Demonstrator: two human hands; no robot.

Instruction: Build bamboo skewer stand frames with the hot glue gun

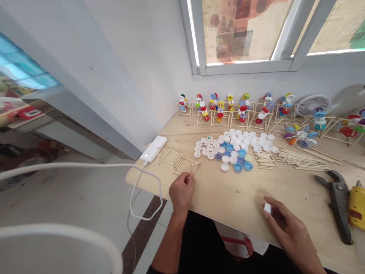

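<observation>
My left hand (181, 191) pinches the near corner of a frame built from thin wooden sticks (176, 158) that lies on the wooden table (228, 190). My right hand (285, 222) rests on the table near its front edge and holds a small white cap (267, 208) between thumb and fingers. A pile of white and blue bottle caps (236, 148) lies beyond both hands. To its right lie loose wooden sticks (299, 159).
A white power bank (154, 148) with a white cable (137, 179) sits at the table's left corner. Black pliers (338, 198) and a yellow tool (357, 203) lie at the right. Stick-and-cap models (242, 110) line the wall, beside a small white fan (312, 104).
</observation>
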